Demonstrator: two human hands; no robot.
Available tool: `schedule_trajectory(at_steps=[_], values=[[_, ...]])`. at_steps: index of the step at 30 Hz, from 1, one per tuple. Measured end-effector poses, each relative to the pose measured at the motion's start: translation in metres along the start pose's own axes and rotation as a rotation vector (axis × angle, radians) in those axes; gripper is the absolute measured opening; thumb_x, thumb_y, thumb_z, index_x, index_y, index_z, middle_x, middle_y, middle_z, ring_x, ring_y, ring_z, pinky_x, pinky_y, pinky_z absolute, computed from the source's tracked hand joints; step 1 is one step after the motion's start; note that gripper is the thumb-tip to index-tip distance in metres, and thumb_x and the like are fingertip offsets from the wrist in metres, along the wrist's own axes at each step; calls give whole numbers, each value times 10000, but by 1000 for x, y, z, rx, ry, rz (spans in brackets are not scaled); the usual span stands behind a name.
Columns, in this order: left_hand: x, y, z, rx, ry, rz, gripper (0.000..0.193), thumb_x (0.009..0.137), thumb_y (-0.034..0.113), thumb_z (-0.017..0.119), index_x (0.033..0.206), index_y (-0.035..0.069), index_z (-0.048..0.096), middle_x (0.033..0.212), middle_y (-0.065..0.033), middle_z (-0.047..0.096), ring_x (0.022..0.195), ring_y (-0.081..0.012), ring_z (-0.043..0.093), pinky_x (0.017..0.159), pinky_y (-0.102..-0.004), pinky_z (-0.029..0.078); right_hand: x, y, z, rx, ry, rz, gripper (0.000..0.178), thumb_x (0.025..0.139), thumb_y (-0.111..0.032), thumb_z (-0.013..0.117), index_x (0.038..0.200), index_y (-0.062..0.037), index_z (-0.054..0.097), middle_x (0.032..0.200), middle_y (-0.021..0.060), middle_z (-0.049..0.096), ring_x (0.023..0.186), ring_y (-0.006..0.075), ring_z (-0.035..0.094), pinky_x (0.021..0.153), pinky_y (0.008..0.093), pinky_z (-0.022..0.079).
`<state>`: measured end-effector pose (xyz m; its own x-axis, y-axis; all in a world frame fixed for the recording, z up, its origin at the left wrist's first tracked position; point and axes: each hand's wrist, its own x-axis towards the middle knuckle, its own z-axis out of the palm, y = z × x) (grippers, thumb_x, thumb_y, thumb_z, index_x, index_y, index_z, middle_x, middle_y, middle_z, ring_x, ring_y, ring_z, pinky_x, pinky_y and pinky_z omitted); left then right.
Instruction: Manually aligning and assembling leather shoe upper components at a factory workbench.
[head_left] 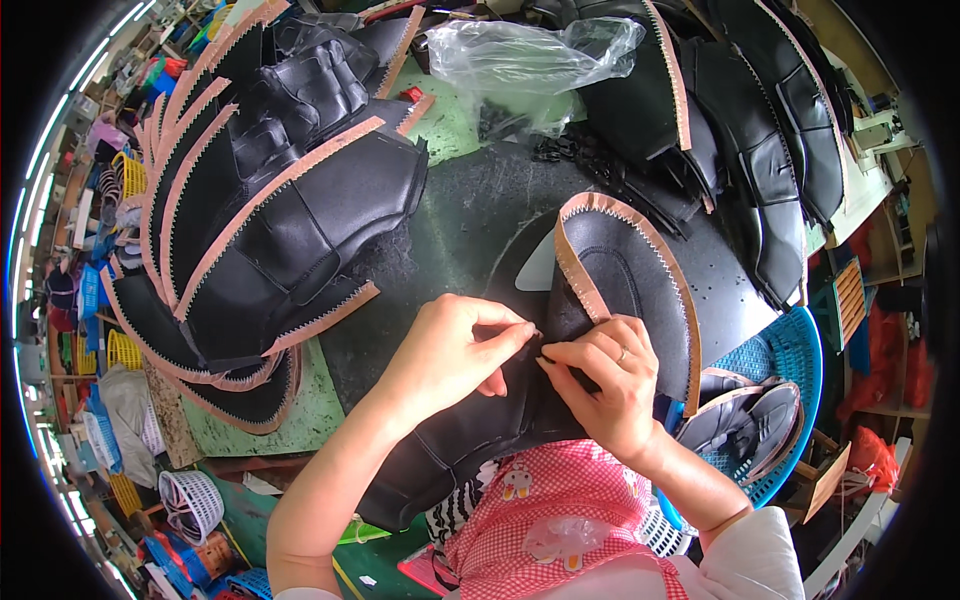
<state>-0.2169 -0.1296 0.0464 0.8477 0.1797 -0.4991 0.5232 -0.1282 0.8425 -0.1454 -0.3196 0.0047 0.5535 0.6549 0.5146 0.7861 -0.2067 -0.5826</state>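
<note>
A black leather boot upper (625,265), edged with a tan strip in pale zigzag stitching, lies bent in front of me, its strip curling into a loop. More black leather (470,430) runs from under my hands down toward my lap. My left hand (460,345) is closed in a pinch of thumb and forefinger over the leather. Just to its right, my right hand (605,375), with a ring on one finger, pinches too, close to the end of the tan strip. The two sets of fingertips nearly meet. What sits between them is too small and dark to name.
Stacked black uppers (300,215) with tan edges lie at the left, and another pile (750,150) is at the far right. A clear plastic bag (530,60) rests at the back. A blue basket (808,375) holding more pieces stands at the right.
</note>
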Motion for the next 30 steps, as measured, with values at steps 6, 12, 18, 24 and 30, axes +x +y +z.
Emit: schedule_trajectory(at_steps=[6, 12, 18, 24, 30], values=[[-2, 1, -2, 11, -43, -4, 173, 981, 95, 666, 1030, -55, 737, 778, -43, 678, 576, -103, 666, 519, -226, 534, -1, 0, 0, 19, 22, -2, 226, 687, -61, 829, 886, -112, 736, 730, -17, 623, 739, 181, 602, 816, 362, 479], [-3, 2, 0, 4, -62, -17, 167, 979, 84, 664, 1034, -57, 736, 782, -44, 679, 580, -102, 668, 524, -224, 536, 0, 0, -3, 47, 0, -9, 247, 670, 12, 824, 879, -81, 728, 755, 29, 652, 736, 206, 609, 846, 366, 482], [-4, 2, 1, 14, -49, -9, 168, 980, 83, 661, 1041, -53, 738, 777, -46, 685, 580, -101, 669, 520, -220, 534, 0, -1, -4, 53, 1, -18, 255, 656, 14, 822, 872, -80, 726, 752, 32, 644, 731, 212, 606, 846, 375, 484], [0, 7, 5, 11, -33, -58, 157, 966, 115, 700, 989, -31, 752, 712, -32, 687, 528, -77, 633, 472, -211, 491, -2, 1, 0, 36, 15, -19, 235, 652, -58, 823, 858, -118, 726, 735, -17, 623, 755, 184, 610, 818, 362, 478], [4, -3, 10, -15, -8, 8, 125, 947, 104, 725, 928, -18, 748, 705, -27, 685, 502, -62, 599, 443, -208, 454, 3, -3, -6, -25, -62, 30, 190, 715, -145, 835, 857, -131, 710, 767, -5, 626, 801, 204, 620, 851, 375, 472]])
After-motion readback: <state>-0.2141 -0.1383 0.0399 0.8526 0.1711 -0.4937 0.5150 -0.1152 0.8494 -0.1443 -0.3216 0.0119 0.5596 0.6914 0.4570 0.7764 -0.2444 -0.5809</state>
